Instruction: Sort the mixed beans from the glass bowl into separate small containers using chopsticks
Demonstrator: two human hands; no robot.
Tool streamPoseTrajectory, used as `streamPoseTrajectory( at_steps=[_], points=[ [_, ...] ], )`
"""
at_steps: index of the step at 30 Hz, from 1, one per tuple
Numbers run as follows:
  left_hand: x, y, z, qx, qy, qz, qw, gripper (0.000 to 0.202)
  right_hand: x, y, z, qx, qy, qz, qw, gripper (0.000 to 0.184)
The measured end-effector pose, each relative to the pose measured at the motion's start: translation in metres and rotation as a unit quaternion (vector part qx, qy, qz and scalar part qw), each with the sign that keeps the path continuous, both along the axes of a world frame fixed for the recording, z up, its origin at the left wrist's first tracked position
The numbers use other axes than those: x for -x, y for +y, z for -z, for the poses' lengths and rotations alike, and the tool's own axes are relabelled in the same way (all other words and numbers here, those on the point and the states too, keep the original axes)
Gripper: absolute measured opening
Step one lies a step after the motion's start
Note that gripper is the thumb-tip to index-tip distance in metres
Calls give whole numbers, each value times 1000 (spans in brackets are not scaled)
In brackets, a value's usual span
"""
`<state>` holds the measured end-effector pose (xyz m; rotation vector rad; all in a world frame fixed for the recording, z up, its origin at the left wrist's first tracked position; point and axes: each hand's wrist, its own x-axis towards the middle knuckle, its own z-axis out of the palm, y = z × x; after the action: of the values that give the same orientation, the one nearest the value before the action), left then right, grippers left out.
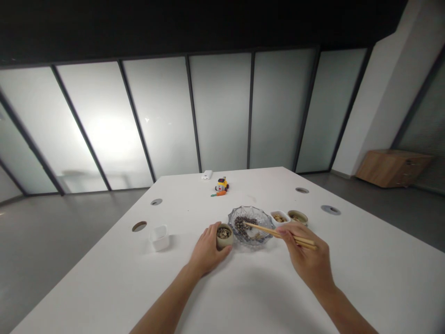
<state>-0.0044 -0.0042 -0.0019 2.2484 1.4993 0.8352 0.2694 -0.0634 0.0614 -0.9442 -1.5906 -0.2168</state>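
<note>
My left hand is wrapped round a small beige cup filled with pale seeds, standing on the white table. My right hand grips a pair of wooden chopsticks. Their tips reach left over a clear glass bowl that holds dark beans and some mixed bits. Just right of the bowl stand a small white square dish and a round greenish cup, both with light-coloured pieces inside.
An empty white square dish sits to the left of my left hand. At the table's far end lie a small yellow toy and a white box. Round cable holes dot the tabletop. A wooden cabinet stands at the right wall.
</note>
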Motion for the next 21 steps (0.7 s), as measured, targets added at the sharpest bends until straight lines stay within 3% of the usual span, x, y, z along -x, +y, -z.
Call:
streamPoseTrajectory(
  at_steps=[10, 17, 21],
  points=[
    [-1, -2, -3, -8, -20, 9, 1000, 69, 29, -12, 1, 55, 56, -114, 990, 25],
    [0, 0, 0, -2, -7, 0, 1000, 72, 12, -8, -3, -10, 7, -34, 999, 19],
    [0, 0, 0, -3, -6, 1, 1000, 73, -5, -3, -3, -28, -40, 29, 998, 27]
  ],
)
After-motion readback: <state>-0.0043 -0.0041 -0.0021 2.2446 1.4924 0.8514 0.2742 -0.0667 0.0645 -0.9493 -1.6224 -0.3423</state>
